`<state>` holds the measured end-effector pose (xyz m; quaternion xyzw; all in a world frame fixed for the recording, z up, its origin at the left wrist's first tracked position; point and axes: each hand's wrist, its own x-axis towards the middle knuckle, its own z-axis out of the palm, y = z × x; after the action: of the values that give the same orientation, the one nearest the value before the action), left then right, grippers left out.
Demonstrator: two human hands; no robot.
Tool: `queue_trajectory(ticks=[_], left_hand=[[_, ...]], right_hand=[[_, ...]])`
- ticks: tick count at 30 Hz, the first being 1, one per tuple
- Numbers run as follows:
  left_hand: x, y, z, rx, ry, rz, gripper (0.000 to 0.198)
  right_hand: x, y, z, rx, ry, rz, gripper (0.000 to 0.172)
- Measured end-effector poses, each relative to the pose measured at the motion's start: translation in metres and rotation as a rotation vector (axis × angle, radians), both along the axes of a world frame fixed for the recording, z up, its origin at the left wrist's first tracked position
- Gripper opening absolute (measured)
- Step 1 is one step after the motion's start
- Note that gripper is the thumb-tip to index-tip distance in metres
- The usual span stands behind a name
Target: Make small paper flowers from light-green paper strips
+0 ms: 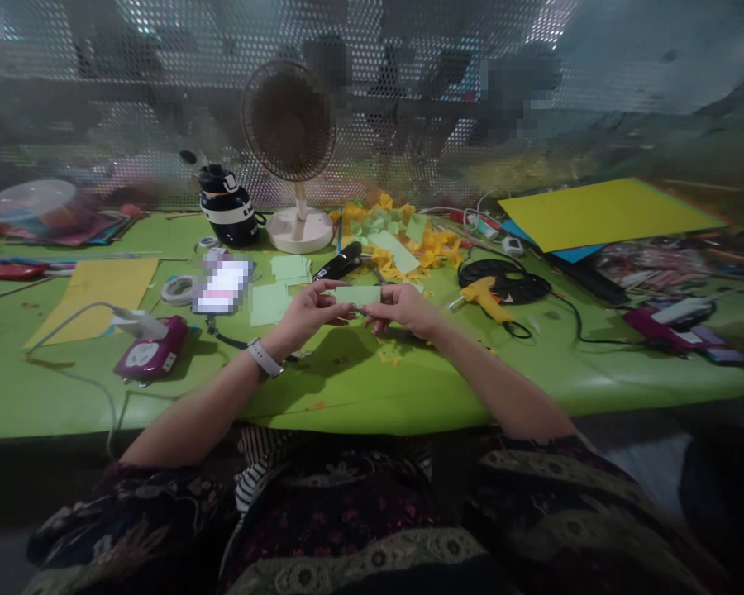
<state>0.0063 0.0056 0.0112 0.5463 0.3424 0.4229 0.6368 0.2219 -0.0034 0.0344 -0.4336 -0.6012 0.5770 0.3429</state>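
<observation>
A small strip of pale green paper point(358, 295) is held up between both hands above the table's middle. My left hand point(313, 314) pinches its left end, with thumb and fingers closed. At the other end, my right hand point(406, 310) grips it in the same way. The two thumbs nearly meet below the paper's lower edge. Behind my left hand lie cut pale green paper sheets point(269, 304) and a black stapler point(340, 261). Farther back is a pile of yellow crepe paper pieces point(443, 246) mixed with green scraps.
A yellow glue gun point(487, 299) lies to the right beside a coiled black cable point(527, 279). At left are a phone point(223, 287), a tape roll point(179, 290) and a purple power adapter point(152, 349). A fan point(298, 227) and a dark bottle point(229, 216) stand behind; yellow sheets point(608, 213) lie back right.
</observation>
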Motion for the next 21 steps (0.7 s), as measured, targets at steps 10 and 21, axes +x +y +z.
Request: queue_trajectory(ticks=[10,21], left_hand=[[-0.004,0.006,0.004,-0.033,0.028,0.033,0.057],[-0.014,0.015,0.002,-0.035,0.075,-0.084,0.055]], right_hand=[[0.01,0.007,0.007,-0.09,-0.059,0.055,0.016],[0.026,0.02,0.006,0.005,-0.084,-0.074,0.026]])
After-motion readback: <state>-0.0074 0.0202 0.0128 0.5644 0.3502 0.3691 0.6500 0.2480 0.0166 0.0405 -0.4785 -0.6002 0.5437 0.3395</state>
